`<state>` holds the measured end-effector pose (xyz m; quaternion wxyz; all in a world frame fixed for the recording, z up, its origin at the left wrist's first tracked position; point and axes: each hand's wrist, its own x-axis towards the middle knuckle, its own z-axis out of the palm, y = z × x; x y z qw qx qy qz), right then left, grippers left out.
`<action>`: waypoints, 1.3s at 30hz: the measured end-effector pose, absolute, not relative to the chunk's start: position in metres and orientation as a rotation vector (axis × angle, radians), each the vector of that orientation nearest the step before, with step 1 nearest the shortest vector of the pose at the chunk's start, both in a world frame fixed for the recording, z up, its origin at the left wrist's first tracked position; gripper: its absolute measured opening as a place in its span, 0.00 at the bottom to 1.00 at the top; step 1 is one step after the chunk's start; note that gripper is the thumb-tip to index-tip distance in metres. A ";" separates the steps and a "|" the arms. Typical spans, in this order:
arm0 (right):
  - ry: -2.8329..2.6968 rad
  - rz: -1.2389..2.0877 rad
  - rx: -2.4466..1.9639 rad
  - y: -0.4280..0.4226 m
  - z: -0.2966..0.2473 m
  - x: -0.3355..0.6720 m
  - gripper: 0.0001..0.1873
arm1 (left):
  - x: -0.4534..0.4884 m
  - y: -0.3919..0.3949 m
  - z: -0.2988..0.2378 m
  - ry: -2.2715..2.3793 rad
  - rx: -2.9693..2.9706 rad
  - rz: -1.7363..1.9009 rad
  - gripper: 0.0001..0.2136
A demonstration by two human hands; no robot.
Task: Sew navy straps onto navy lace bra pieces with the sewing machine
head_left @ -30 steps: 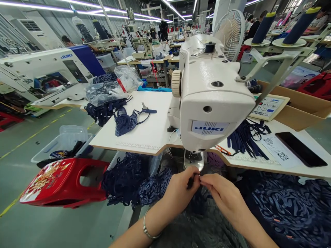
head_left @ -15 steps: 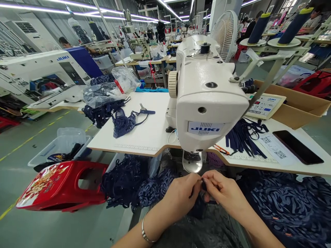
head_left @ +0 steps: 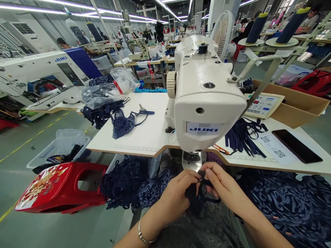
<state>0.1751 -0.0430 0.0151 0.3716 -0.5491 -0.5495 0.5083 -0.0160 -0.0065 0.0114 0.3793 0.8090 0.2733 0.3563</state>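
Observation:
Both hands meet just below and in front of the sewing machine's (head_left: 209, 103) small metal bed (head_left: 191, 161). My left hand (head_left: 177, 193) is closed, its thumb and fingers pinching the edge of a dark navy bra strap (head_left: 204, 182). My right hand (head_left: 219, 181) pinches the same strap from the other side, fingertips almost touching the left ones. A tiny shiny spot, perhaps a ring or slider, shows between them. Dark navy fabric (head_left: 191, 193) hangs under the left fingers, and a narrow loop of strap droops below the right hand. Fingers partly hide the held part.
On the white table (head_left: 155, 120) lie a navy bra (head_left: 123, 123), a bundle of navy straps (head_left: 241, 137), orange-handled snips (head_left: 219, 148) and a phone (head_left: 297, 146). Piles of navy lace pieces (head_left: 292, 203) sit at both sides. A red stool (head_left: 62, 186) stands left.
My hands have risen slightly and turned the strap between the fingertips. More navy fabric and a strap loop now show beneath them. The view has shifted a little.

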 end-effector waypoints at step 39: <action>-1.265 0.613 -1.099 -0.050 -0.038 0.150 0.04 | -0.001 -0.017 -0.001 0.880 2.022 1.204 0.06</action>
